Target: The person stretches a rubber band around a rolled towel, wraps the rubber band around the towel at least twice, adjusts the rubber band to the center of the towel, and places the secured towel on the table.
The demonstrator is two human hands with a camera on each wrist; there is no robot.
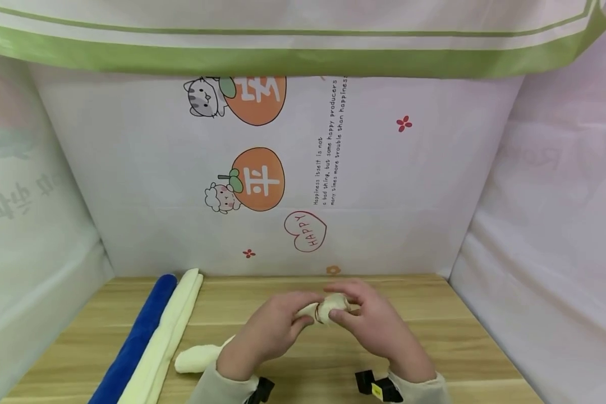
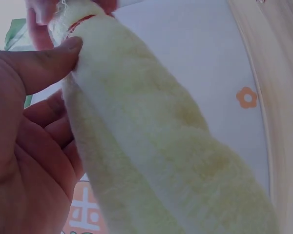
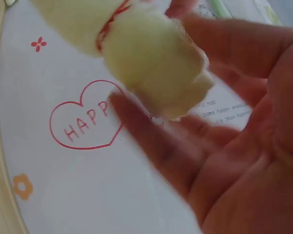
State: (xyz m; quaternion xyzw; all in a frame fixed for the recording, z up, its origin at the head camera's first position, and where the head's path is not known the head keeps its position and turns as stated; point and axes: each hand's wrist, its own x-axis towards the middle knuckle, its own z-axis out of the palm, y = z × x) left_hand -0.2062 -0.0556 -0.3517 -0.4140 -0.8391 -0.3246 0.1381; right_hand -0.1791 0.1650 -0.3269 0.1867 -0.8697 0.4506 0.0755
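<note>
A cream plush cloth roll (image 1: 333, 304) is held up over the table, with a thin red cord (image 2: 82, 21) wound around it near one end. My left hand (image 1: 270, 331) pinches the roll just beside the cord, thumb on the near side and fingers behind. At the short tied end, my right hand (image 1: 379, 322) holds the bunched cloth between thumb and fingers. The cut edges of that end (image 3: 180, 92) show in the right wrist view. The roll's long part passes behind the left wrist, and its far end (image 1: 197, 359) shows to the left.
A blue plush roll (image 1: 136, 336) and another cream plush roll (image 1: 166, 336) lie side by side on the left of the wooden table (image 1: 464, 336). White printed sheets (image 1: 373, 179) enclose the back and sides. A green-edged sheet (image 1: 303, 59) hangs above.
</note>
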